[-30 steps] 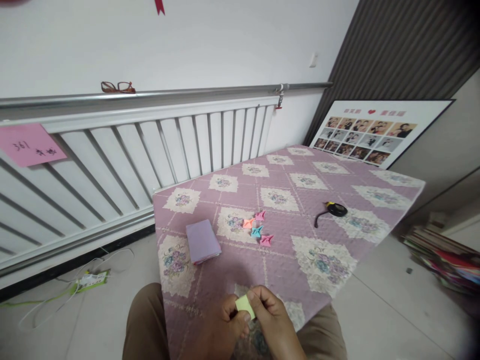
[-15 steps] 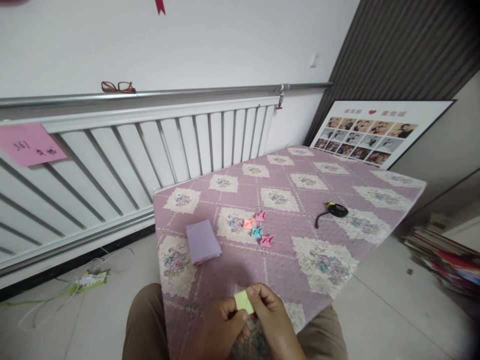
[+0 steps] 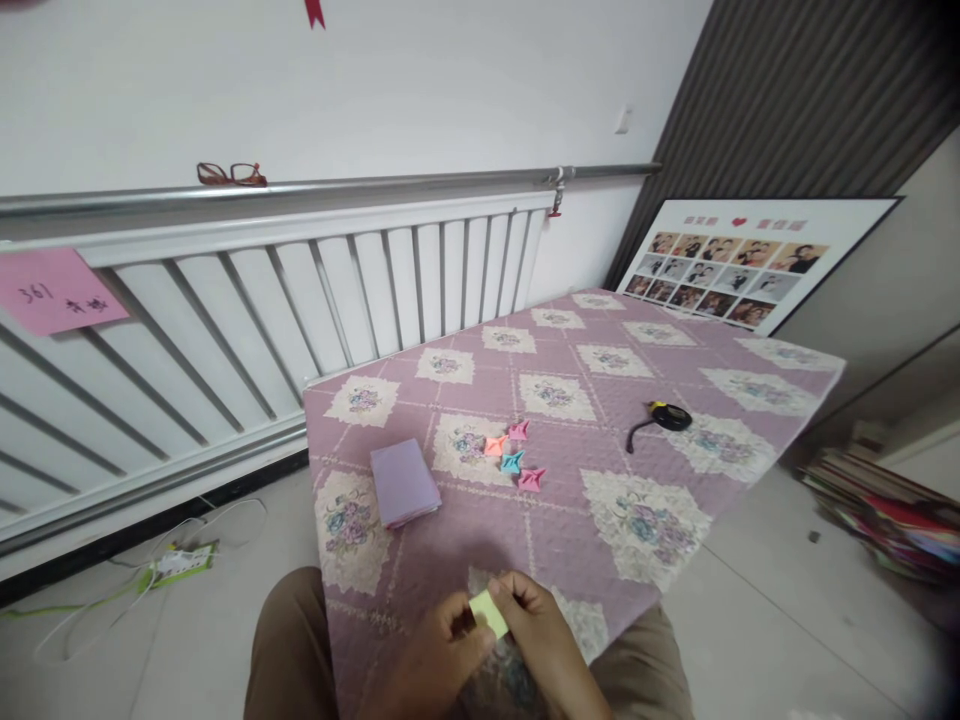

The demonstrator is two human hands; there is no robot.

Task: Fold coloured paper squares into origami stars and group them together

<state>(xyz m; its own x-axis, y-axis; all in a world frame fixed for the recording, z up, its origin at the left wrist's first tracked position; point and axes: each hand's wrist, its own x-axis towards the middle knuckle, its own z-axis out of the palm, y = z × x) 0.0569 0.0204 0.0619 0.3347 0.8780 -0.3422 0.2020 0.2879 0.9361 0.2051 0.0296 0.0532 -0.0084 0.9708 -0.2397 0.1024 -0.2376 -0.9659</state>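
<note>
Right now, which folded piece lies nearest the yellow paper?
The front pink piece; the blue piece, orange piece and rear pink piece lie farther from the yellow paper.

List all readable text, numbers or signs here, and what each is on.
"361": pink note on the radiator; handwritten characters beside it are unclear.
Red heart: photo board; characters either side too blurred to read.
Tape measure: any marking too small to read.

We see a table (image 3: 559, 545) draped in mauve cloth (image 3: 480, 535) with cream floral diamonds. From our side, a lilac-topped paper stack (image 3: 405, 482) lies at eleven o'clock, four small folded pieces (image 3: 512, 462) cluster at twelve, and a black-and-yellow tape measure (image 3: 671, 417) rests toward one.
</note>
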